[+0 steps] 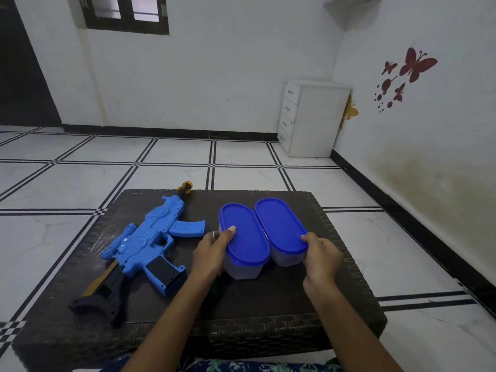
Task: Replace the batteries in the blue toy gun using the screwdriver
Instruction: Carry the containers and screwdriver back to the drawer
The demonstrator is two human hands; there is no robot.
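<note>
Blue plastic toy gun [150, 237] flat at 9 o'clock on dark brown woven worktop [268, 299], muzzle toward 12. At centre, touching side by side: two blue-lidded clear oval plastic tubs. Left hand [212, 253] curled round left tub [245, 237], thumb on lid. Right hand [322, 256] gripping right tub [279, 224] at its 4 o'clock end, thumb on lid.

You're looking at a toy gun [150, 237] showing bright blue, with black grip and stock, tan rail, yellow-orange muzzle. Left container [245, 237] and right container [279, 224] are carrying deep blue lids over clear bodies. Table [268, 299] is showing dark brown weave. Floor [80, 183] is running white tiles, black double lines, checkered crossings.
</note>
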